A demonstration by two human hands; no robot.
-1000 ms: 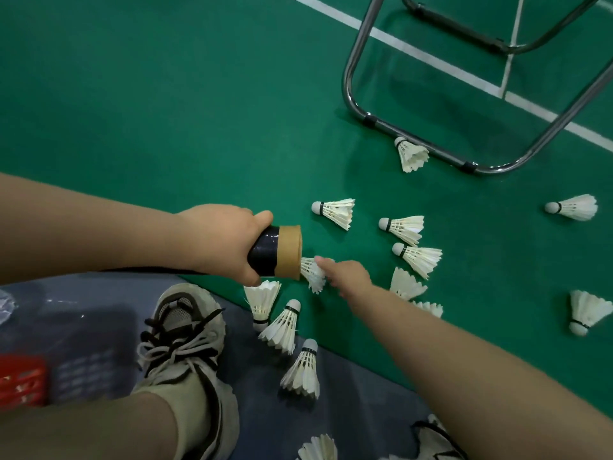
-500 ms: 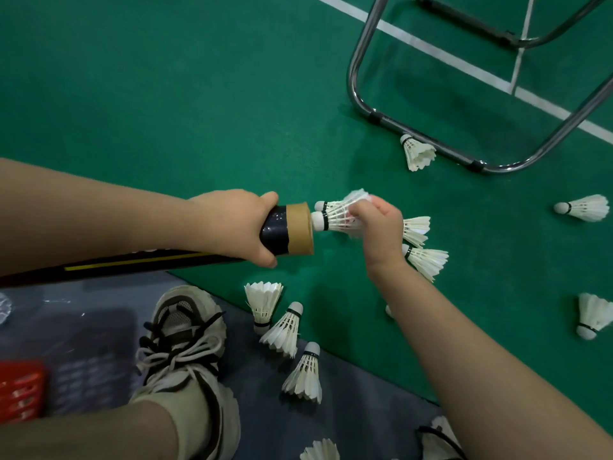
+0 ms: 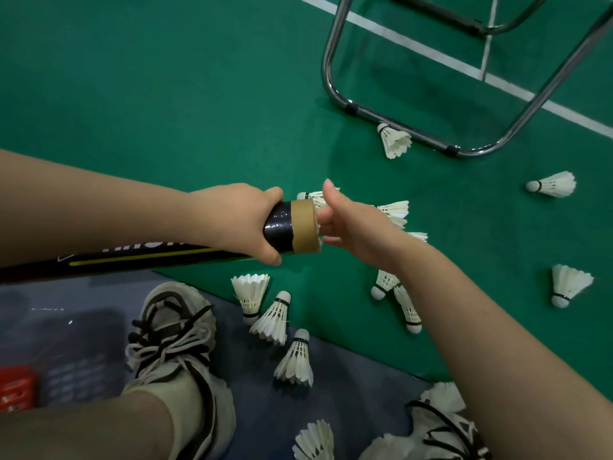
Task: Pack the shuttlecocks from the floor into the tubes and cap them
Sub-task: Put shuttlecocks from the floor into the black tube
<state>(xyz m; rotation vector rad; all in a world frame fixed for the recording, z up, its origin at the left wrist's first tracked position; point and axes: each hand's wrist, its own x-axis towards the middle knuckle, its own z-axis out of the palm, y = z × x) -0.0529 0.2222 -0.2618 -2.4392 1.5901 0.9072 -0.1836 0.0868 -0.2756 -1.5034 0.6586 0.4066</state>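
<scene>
Left hand (image 3: 242,220) wraps tight around the tube (image 3: 285,227) just behind its taped mouth, holding it level and aimed at the right hand (image 3: 351,227), so loading is a straight push. Right hand sits at the opening, fingers half curled and pressing a shuttlecock (image 3: 319,239) in; only a sliver of feathers shows at the rim. Thumb is up, clear of the mouth. Plenty more lie loose on the green floor (image 3: 166,94): three by the shoe (image 3: 172,330), one against the chair frame (image 3: 391,116), others beyond. Capping looks a long way off.
</scene>
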